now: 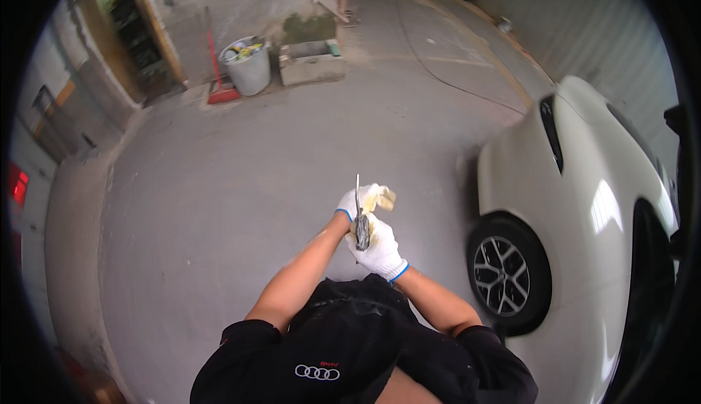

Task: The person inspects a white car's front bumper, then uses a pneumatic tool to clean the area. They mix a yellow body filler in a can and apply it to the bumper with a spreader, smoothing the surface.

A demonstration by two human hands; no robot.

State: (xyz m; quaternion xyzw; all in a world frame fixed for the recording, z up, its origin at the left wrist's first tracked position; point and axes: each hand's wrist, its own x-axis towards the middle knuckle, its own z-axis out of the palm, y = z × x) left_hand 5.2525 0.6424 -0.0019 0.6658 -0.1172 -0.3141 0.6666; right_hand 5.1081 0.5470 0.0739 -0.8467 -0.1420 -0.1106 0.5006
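My right hand (382, 249), in a white knit glove with a blue-edged cuff, is closed around a hand tool (362, 233) with a dark grey body. From the tool's top a thin metal rod (358, 189) points away from me, slightly bent. Just beyond it is my left hand (359, 199), in a matching glove, reaching to the right behind the rod. Its yellow-stained fingers look loosely spread, with nothing visible in them. Whether the left hand touches the tool cannot be made out. Both hands are in front of my chest, above the grey floor.
A white car (584, 141) stands close on my right, its wheel (502, 272) near my elbow. Far left are a grey bin (248, 74), a red broom (223, 97) and a concrete trough (312, 72). A dark hose (449, 85) crosses the grey floor (219, 178).
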